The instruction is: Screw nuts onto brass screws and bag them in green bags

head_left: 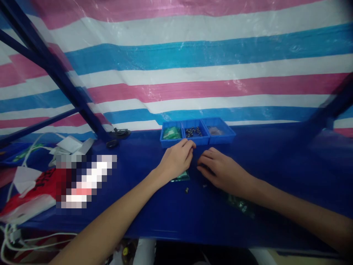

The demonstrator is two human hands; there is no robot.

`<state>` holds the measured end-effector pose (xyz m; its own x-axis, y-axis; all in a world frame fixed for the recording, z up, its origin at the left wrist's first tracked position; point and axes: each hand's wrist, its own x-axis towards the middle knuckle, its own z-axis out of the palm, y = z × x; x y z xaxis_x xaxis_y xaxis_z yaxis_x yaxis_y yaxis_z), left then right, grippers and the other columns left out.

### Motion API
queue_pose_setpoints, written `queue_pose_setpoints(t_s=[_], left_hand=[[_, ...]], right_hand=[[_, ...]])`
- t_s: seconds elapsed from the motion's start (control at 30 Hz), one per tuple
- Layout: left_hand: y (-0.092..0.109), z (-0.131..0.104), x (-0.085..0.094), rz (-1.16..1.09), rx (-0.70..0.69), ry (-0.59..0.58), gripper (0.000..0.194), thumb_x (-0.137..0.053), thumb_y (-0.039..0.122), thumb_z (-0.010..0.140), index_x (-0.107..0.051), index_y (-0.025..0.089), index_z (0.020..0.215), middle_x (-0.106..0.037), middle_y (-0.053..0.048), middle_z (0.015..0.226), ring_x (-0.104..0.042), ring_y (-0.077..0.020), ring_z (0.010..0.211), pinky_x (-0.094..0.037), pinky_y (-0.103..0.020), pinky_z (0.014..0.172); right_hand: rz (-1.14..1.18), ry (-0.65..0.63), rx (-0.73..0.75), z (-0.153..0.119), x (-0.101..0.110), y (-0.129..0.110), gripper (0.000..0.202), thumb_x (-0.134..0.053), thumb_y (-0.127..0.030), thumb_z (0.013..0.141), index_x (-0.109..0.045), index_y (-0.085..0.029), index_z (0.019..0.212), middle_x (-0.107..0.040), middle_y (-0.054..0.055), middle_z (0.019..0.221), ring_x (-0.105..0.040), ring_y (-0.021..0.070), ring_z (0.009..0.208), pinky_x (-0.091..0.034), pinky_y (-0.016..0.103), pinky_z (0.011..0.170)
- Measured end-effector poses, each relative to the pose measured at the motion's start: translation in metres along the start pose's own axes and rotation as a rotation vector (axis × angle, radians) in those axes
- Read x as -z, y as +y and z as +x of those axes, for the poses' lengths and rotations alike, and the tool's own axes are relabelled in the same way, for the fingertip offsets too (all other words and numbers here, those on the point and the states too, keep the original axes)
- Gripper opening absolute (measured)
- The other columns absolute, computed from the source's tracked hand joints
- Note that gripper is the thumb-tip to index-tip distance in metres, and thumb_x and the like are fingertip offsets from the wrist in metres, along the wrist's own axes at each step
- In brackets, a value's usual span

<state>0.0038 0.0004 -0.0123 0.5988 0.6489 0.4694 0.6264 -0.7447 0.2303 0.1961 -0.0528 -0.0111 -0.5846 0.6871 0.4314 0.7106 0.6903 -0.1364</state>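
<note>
Blue table [275, 162] is carrying three blue bins [197, 131] side by side. Left hand [176, 159] is lying loosely curled over a green board [180, 177], long axis running left-right; right hand [222, 170] resting loose, grasping nothing visible, a small screw [186, 190] lying near

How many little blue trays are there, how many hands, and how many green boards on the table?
Blue trays: 3 (left tray, middle tray, right tray)
Hands: 2 (left hand, right hand)
Green boards on the table: 2 (one under the left hand, one by the right forearm)
Total: 7
</note>
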Motion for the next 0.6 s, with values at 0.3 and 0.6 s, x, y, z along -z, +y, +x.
queue_pose_setpoints(t_s=[0.3,0.6], left_hand=[[0.001,0.0,0.0,0.009,0.02,-0.023,0.019,-0.039,0.017,0.099,-0.054,0.02,0.11,-0.061,-0.005,0.105,-0.064,-0.0183,0.089,-0.052,-0.033,0.078],[-0.009,0.004,0.024,0.172,-0.021,-0.13,0.018,-0.048,0.025,0.097,-0.057,0.019,0.111,-0.064,-0.007,0.105,-0.064,-0.0226,0.093,-0.05,-0.032,0.071]], right_hand=[[-0.016,-0.042,-0.011,0.0,-0.001,0.001,0.015,-0.05,-0.02,0.097,-0.061,-0.018,0.088,-0.065,0.009,0.091,-0.057,0.024,0.087,-0.049,0.04,0.078],[0.007,-0.044,0.006,0.001,0.0,-0.001,0.014,-0.051,-0.02,0.096,-0.064,-0.017,0.091,-0.064,0.01,0.087,-0.056,0.0246,0.086,-0.048,0.04,0.078]])
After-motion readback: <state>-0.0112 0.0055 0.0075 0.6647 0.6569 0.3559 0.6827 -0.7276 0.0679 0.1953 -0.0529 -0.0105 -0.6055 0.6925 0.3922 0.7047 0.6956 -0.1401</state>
